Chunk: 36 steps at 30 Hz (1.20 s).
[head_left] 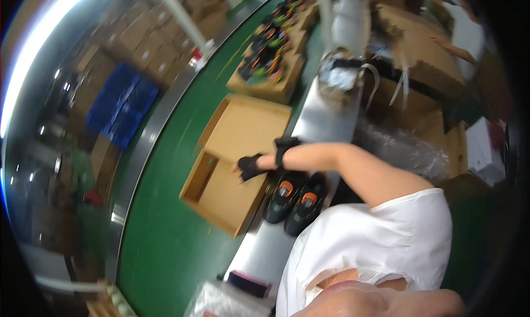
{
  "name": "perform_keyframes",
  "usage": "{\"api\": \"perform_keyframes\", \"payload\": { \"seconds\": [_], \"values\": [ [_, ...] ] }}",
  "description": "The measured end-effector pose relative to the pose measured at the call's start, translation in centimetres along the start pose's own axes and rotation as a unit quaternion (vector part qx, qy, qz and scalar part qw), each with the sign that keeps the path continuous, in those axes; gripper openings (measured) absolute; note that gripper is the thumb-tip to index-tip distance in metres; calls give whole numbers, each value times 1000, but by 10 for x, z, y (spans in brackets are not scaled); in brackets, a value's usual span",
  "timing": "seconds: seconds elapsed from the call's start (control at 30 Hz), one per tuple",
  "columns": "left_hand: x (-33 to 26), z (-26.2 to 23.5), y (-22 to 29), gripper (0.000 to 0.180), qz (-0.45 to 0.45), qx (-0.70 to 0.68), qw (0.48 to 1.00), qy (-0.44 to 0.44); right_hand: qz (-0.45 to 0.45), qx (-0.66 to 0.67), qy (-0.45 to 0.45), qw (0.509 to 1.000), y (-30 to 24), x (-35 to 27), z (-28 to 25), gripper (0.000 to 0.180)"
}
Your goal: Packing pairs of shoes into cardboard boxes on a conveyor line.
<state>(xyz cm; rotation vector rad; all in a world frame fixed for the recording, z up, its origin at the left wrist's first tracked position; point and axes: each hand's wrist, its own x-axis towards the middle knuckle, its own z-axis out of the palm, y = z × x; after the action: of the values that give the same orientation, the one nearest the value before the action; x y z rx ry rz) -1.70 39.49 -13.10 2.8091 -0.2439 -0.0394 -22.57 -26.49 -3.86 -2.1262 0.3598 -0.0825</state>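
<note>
Tan rectangular cardboard box (pixel 226 196) sits lid-open on green conveyor belt (pixel 157 223). Black shoes (pixel 280 204) with orange patches on silver metal ledge (pixel 323 123) alongside. Right hand (pixel 249 168), black fingerless glove, over box; blurred, can't tell grip. Left hand out of view.

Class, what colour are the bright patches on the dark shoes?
Orange: the patches on the shoes show best in the head view.

No readable text, no legible numbers
</note>
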Motion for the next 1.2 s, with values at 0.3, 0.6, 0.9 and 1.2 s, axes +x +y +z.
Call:
{"api": "perform_keyframes", "payload": {
  "seconds": [0.3, 0.6, 0.9, 1.2],
  "values": [
    [-52, -12, 43, 30, -40, -54, 997, 41, 36, -384, -258, 886, -19, -25, 86, 38],
    [-46, -14, 77, 22, 15, 41, 999, 29, -109, -291, -115, 944, 80, -18, 114, 32],
    [-25, 7, 129, 24, 89, 35, 992, 84, -253, -177, -43, 950, 63, -39, 116, 45],
    [-62, -59, 407, 24, 158, -408, 886, 151, -257, 280, -184, 906, -99, -40, 114, 95]
  ]
}}
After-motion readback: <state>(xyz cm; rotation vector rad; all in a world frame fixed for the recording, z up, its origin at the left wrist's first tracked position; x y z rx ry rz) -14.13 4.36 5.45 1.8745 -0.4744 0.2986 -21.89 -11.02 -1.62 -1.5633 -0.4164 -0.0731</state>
